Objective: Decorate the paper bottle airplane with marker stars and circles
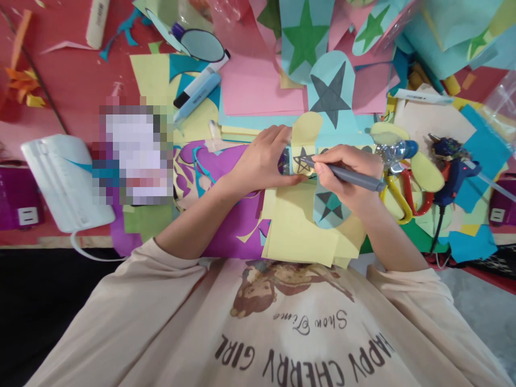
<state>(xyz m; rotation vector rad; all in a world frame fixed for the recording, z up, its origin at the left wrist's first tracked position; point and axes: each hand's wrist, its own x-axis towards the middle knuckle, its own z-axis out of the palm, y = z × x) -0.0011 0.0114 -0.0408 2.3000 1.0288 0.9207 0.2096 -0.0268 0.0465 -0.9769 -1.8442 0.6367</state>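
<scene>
My right hand (355, 169) is closed round a grey marker (355, 178), whose tip touches a dark star outline (303, 163) on a pale yellow paper piece (307, 129). That piece lies on a paper-wrapped clear plastic bottle (387, 153), on its side with a blue cap at the right. My left hand (262, 161) curves round the bottle's left end, thumb below and fingers above. Beyond the bottle lies a light blue rounded cut-out (331, 88) with a dark grey star. Below the marker, another cut-out (328, 208) carries a partly dark star.
Yellow- and red-handled scissors (397, 201) and a blue glue gun (453, 180) lie at right. Yellow sheets (304, 228) and purple paper (231, 226) are near my body. Markers (199, 91), a white device with a cord (64, 183) and a blurred-out object (137, 156) lie left.
</scene>
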